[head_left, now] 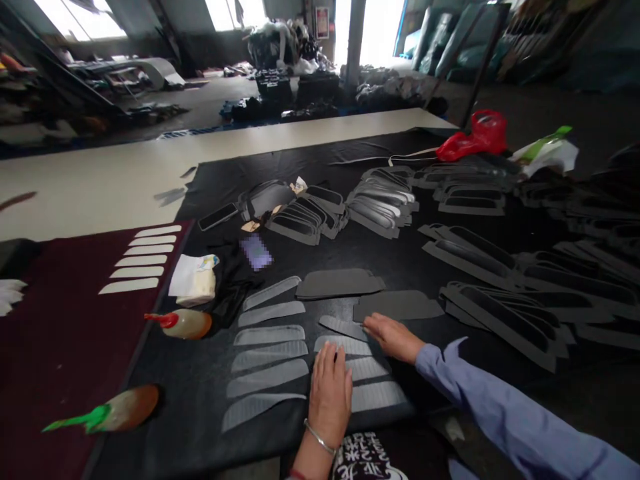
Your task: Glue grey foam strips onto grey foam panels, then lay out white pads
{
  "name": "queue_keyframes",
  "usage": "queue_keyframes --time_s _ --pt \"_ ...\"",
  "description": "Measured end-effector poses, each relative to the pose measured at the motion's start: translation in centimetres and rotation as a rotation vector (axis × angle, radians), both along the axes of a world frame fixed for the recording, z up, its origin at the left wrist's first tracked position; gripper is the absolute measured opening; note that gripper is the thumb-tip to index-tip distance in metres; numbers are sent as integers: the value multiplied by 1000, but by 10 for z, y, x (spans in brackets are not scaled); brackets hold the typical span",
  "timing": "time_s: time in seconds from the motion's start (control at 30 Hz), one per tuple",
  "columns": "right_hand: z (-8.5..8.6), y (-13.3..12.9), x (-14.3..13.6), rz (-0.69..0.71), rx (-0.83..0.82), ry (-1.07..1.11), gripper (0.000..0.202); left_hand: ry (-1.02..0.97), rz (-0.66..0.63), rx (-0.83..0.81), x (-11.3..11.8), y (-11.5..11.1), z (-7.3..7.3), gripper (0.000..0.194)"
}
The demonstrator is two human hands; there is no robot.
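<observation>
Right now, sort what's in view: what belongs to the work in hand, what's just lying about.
In the work:
grey strips, by the left hand and right hand
red-tipped bottle, possibly

Lying about, it seems:
red bag
phone
white packet

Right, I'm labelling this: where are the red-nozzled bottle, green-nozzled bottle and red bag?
Red-nozzled bottle [194, 325], head view, on its body.
Green-nozzled bottle [131, 408], head view, on its body.
Red bag [465, 145], head view, on its crumpled side.

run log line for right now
left hand: over grey strips | right hand: at top strip's end | nearby: red-tipped bottle, green-tipped bottle
</observation>
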State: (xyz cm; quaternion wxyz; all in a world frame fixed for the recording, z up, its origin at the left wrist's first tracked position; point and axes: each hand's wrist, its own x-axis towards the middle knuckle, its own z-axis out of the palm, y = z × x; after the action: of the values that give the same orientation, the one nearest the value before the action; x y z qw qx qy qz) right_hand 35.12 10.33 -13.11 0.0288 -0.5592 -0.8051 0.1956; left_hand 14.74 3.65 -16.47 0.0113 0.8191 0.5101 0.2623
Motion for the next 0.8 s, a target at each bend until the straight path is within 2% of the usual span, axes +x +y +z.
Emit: queue_keyframes --time_s 0.1,0.27,0.4,0.5,0.6,0.7,0.8 --pt "-1 12 -1 69 -7 -59 22 138 16 52 9 2 -7 42" --pt "-1 21 -1 158 5 -77 20 227 15 0 19 9 -13 52" --pt "0 22 -3 246 86 -118 21 269 13 -39 23 15 -21 59" --pt "3 19 3 250 169 -106 21 288 26 -38 22 17 -30 60" --pt "-4 19 25 175 297 -29 25 316 40 -34 21 16 -36 59" --pt "-24 22 60 104 392 -2 41 343 44 -27 20 15 -39 58" --pt "-45 27 91 95 400 -30 39 349 40 -16 20 15 -38 57"
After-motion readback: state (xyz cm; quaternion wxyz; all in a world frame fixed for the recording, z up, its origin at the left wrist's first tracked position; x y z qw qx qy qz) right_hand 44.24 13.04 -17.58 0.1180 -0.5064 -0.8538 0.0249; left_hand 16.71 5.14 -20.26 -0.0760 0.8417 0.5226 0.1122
